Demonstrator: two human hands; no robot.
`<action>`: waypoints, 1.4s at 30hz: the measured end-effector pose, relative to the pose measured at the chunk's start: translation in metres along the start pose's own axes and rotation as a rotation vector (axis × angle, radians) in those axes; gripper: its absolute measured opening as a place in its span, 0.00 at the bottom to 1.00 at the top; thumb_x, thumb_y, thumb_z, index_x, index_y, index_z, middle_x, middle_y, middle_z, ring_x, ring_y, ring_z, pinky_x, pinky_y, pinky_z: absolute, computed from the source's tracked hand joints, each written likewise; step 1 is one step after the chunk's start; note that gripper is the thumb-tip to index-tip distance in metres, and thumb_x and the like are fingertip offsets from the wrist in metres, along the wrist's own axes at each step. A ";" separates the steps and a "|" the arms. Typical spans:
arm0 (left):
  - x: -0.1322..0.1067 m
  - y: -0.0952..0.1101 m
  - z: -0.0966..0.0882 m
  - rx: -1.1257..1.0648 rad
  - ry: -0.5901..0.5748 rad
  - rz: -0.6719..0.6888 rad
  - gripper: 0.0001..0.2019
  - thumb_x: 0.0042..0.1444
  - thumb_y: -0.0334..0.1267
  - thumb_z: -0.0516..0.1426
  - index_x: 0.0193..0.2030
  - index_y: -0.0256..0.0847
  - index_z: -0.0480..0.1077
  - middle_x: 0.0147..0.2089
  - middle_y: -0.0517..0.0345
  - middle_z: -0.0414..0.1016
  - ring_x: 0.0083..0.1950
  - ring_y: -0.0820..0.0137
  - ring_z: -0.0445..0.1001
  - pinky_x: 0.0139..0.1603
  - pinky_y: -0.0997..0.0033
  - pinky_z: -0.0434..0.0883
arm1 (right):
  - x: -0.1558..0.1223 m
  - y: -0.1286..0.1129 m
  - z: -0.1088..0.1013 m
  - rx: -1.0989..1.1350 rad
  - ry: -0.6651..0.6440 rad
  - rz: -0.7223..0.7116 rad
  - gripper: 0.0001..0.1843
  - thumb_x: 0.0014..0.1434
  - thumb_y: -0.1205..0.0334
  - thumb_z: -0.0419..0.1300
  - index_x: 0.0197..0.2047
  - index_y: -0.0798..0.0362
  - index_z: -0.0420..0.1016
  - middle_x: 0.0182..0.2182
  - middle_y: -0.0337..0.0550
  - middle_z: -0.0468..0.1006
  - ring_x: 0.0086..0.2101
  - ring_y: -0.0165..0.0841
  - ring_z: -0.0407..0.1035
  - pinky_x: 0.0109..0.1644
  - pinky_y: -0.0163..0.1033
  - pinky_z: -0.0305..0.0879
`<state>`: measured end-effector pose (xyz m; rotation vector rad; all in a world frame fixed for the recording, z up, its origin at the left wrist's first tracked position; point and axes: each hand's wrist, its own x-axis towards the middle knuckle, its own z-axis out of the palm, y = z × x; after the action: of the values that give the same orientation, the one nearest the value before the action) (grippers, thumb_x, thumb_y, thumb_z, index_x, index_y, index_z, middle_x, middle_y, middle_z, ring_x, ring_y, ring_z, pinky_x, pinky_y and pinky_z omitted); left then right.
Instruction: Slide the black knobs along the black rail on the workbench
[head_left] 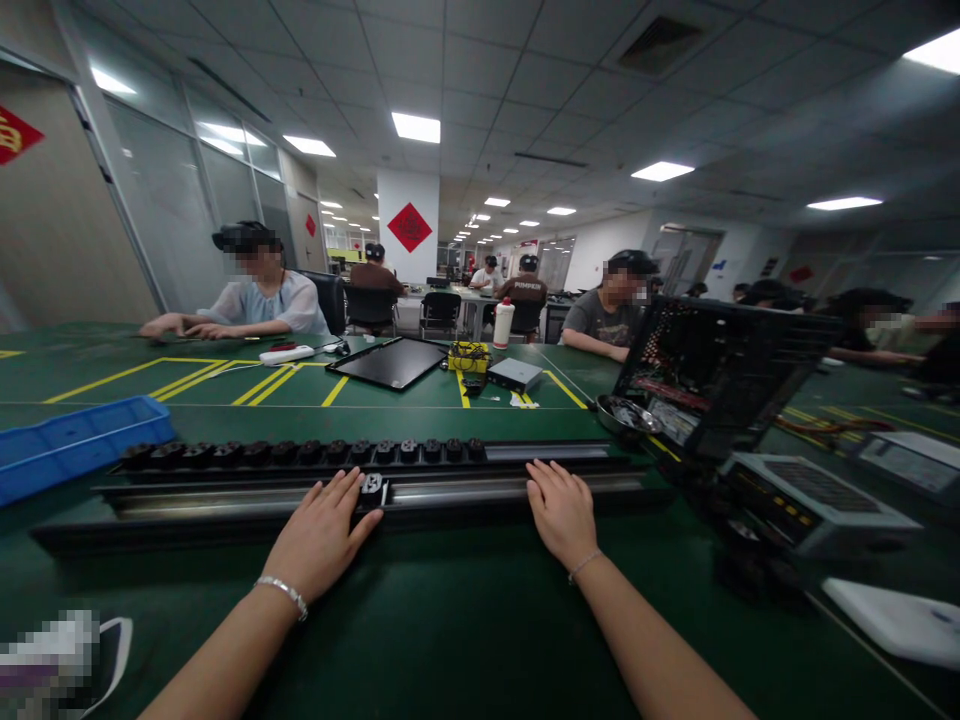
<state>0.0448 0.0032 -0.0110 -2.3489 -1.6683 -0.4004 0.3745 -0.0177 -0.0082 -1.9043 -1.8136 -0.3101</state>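
A long black power strip rail (450, 487) lies across the green table in front of me, with a row of several black sockets (300, 452) along its far side. My left hand (321, 535) lies flat on the rail's near edge, fingers spread, beside a small black and white socket piece (373, 487). My right hand (561, 510) rests flat on the rail further right, fingers stretched out together. Neither hand holds anything.
A blue tray (75, 440) sits at the left. An open computer chassis (712, 370) and grey boxes (810, 500) stand at the right. A black panel (390, 362), a yellow item (469, 355) and a white bottle (503, 323) lie further back. Several people sit around the tables.
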 end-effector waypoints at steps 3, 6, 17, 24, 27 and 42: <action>0.000 0.000 0.000 -0.007 -0.004 -0.007 0.32 0.55 0.56 0.41 0.58 0.34 0.59 0.62 0.48 0.58 0.63 0.61 0.54 0.61 0.56 0.55 | 0.000 0.000 0.000 0.006 0.004 0.000 0.21 0.61 0.56 0.41 0.53 0.47 0.67 0.53 0.38 0.68 0.55 0.35 0.55 0.56 0.46 0.45; 0.000 0.000 -0.001 -0.010 -0.017 -0.006 0.32 0.55 0.56 0.41 0.59 0.35 0.59 0.62 0.48 0.57 0.63 0.61 0.54 0.61 0.56 0.55 | 0.000 0.001 0.000 0.006 0.003 0.003 0.22 0.61 0.56 0.41 0.53 0.46 0.67 0.53 0.38 0.68 0.55 0.35 0.55 0.57 0.46 0.45; 0.002 0.004 -0.002 0.013 -0.032 -0.017 0.33 0.54 0.57 0.43 0.59 0.35 0.58 0.62 0.46 0.57 0.63 0.59 0.54 0.60 0.55 0.56 | 0.000 0.000 -0.001 0.001 -0.001 0.001 0.22 0.61 0.55 0.41 0.53 0.47 0.67 0.53 0.39 0.68 0.55 0.35 0.55 0.57 0.46 0.45; 0.002 0.004 0.002 0.007 -0.006 0.029 0.33 0.55 0.56 0.42 0.59 0.33 0.58 0.62 0.48 0.58 0.63 0.61 0.55 0.61 0.56 0.56 | 0.000 -0.001 -0.001 0.000 0.001 -0.002 0.21 0.61 0.56 0.41 0.53 0.46 0.67 0.53 0.39 0.68 0.55 0.35 0.55 0.56 0.46 0.45; 0.003 0.004 0.002 -0.002 -0.008 0.032 0.33 0.54 0.56 0.43 0.59 0.32 0.58 0.62 0.47 0.58 0.62 0.61 0.55 0.61 0.57 0.56 | 0.000 -0.001 -0.001 -0.006 -0.001 -0.006 0.21 0.61 0.56 0.41 0.53 0.46 0.67 0.53 0.40 0.68 0.55 0.35 0.56 0.56 0.46 0.46; 0.002 0.008 0.000 0.007 0.009 0.025 0.33 0.55 0.56 0.43 0.59 0.32 0.59 0.62 0.47 0.58 0.62 0.61 0.56 0.61 0.57 0.56 | 0.000 0.000 -0.001 -0.007 -0.002 0.000 0.21 0.61 0.55 0.41 0.53 0.46 0.67 0.53 0.38 0.68 0.55 0.34 0.55 0.57 0.46 0.45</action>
<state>0.0527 0.0020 -0.0105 -2.3574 -1.6317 -0.3984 0.3744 -0.0182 -0.0076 -1.9100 -1.8153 -0.3150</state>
